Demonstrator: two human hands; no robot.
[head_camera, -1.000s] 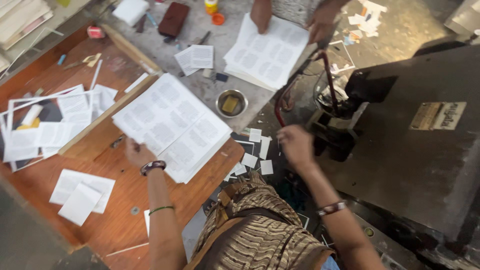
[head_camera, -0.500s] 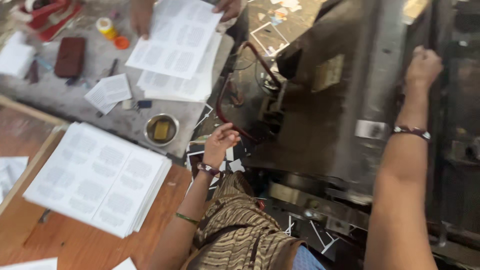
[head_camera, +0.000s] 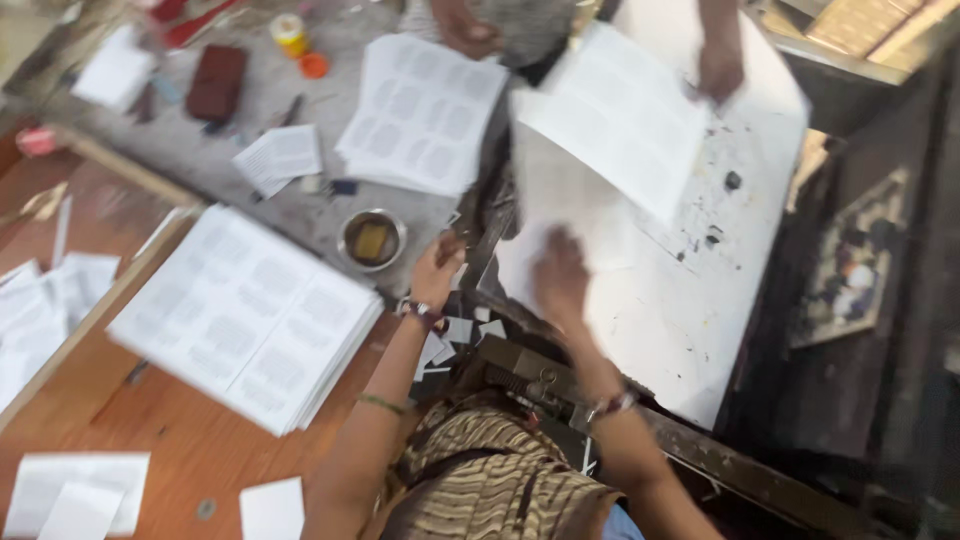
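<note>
My right hand (head_camera: 560, 280) lies flat and blurred on the lower left part of a large white, ink-spotted plate (head_camera: 690, 300) of a dark press. My left hand (head_camera: 436, 270) is at the plate's left edge, fingers curled against the dark frame; whether it grips anything is unclear. A thick stack of printed sheets (head_camera: 250, 320) lies left of my left arm on the wooden table. Across from me, another person's hand (head_camera: 720, 70) holds a printed sheet (head_camera: 615, 115) over the plate.
A small metal bowl (head_camera: 372, 240) stands by my left hand. Another stack of printed sheets (head_camera: 420, 110) lies on the grey bench beyond it, with a dark red case (head_camera: 216, 82). Paper offcuts (head_camera: 450, 335) litter the gap. Dark machine body (head_camera: 860, 300) fills the right.
My right hand has come back from the far right of the dark machine onto the white plate, which is now exposed. The other person has lifted a sheet over it.
</note>
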